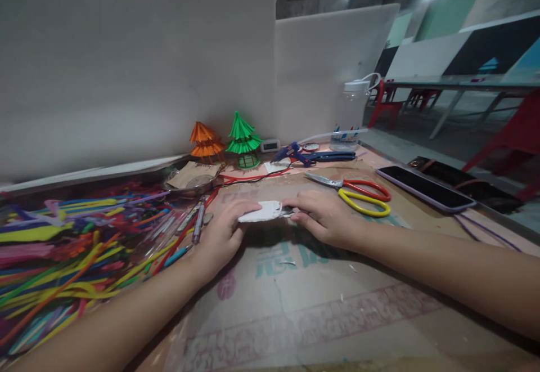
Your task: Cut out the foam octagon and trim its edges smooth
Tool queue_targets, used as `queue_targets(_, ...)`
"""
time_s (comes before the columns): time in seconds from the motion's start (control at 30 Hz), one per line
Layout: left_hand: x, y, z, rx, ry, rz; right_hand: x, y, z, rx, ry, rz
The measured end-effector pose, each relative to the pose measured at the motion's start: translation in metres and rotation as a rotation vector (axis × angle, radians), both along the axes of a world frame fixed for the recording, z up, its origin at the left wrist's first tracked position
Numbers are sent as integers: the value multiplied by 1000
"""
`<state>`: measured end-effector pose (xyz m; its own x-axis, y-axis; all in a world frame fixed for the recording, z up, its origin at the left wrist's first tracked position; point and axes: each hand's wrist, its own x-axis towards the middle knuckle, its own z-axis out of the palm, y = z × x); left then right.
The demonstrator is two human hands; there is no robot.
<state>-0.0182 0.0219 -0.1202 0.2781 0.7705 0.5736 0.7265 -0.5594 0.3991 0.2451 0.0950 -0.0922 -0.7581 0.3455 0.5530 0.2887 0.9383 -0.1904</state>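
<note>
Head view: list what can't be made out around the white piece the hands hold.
- White piece: its ends are covered by the left hand and right hand; what it is stays unclear.
- Grey bit at the right fingertips: too small to identify.
- Cardboard sheet: its print is faded and partly under the arms.
- Small white device by the green paper tree: display too small to read.

Both forearms stretched forward, left hand (221, 231) and right hand (323, 217) curled close together, fingers pinching.
</note>
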Motion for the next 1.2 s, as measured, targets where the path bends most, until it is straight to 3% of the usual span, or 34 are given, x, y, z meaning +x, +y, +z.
queue_targets(0.7, 8, -5, 4, -146, -15, -99, -2, -4, 1, 154, 65, 140)
queue_targets(1.07, 9, -6, 6, -137, -19, -58, -1, -4, 2, 84, 61, 131)
queue_targets(1.2, 10, -7, 5, -96, 27, -95, -3, -7, 0, 142, 72, 151)
